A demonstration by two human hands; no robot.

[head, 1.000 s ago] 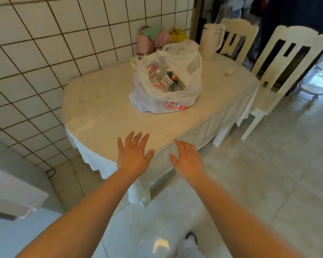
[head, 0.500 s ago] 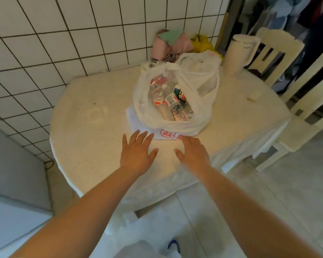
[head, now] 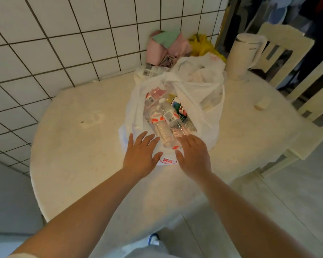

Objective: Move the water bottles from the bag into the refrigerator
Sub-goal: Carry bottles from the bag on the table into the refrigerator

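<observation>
**Item: bottles awaiting transfer, none yet lifted**

You are reaching with both hands toward the bag. Your left hand (head: 141,156) is hovering with fingers spread and straight, holding nothing, at the near edge of the white plastic bag (head: 203,101). The bag is sitting in the middle of the round table (head: 78,146), its mouth sagging open toward you. Inside, the water bottles (head: 161,123) are lying jumbled on their sides: clear plastic, red-and-white labels, one white cap showing. Your right hand (head: 193,155) is likewise spreading flat and empty over the bag's near rim. To its right, a white kettle (head: 243,56) is standing by the chairs. The refrigerator is not clearly showing; judging by this, the whole transfer is remaining.
</observation>
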